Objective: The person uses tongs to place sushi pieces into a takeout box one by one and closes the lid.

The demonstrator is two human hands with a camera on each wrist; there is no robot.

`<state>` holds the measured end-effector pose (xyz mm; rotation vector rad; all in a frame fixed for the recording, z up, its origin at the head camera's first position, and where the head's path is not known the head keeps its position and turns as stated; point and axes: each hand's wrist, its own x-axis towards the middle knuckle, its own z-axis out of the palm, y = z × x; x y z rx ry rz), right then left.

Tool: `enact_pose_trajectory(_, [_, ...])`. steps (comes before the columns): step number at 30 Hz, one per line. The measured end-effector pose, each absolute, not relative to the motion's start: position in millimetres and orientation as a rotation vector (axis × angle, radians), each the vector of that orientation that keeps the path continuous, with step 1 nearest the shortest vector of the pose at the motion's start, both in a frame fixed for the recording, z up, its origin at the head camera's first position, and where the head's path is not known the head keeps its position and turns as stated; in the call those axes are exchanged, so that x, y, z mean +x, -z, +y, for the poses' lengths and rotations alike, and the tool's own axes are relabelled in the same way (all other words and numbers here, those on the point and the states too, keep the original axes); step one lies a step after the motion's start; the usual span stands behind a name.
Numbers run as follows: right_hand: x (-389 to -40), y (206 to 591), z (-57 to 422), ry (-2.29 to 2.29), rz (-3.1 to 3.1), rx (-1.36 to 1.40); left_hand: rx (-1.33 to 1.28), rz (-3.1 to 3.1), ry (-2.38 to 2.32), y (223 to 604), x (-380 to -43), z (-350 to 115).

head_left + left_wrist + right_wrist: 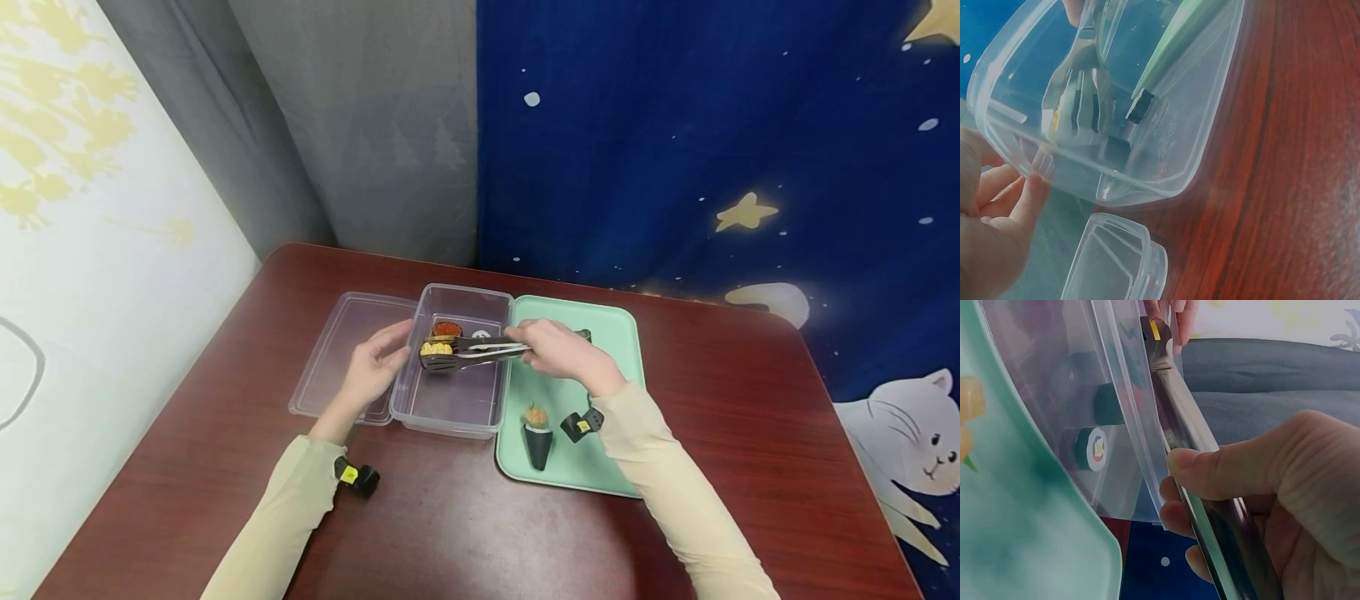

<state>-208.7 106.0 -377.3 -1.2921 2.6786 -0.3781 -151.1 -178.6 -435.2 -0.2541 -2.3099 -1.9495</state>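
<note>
My right hand grips metal serving tongs by the handles, thumb on one side and fingers on the other. Between the tong heads, over the clear plastic box, sits a yellow corn-topped sushi piece. Inside the box lie a red roe-topped sushi and a small white-and-black sushi roll. With fingers loosely extended, my left hand touches the box's left side at the rim. A dark cone hand roll lies on the green tray.
A clear lid lies flat at the box's left, partly under my left hand. The tray stands right against the box's right side. Curtains hang behind the reddish-brown table, and a pale wall is on the left.
</note>
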Motion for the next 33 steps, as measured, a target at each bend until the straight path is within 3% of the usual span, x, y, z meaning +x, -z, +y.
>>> enact_pose_trajectory(23, [-208,371,85,0.124,2.723,-1.255,-0.254,-2.316,1.956,434,-151,-178])
enact_pose_trajectory(33, [-205,369,82,0.084,2.753,-1.302,-0.289,-2.293,1.941,458,-161,-185])
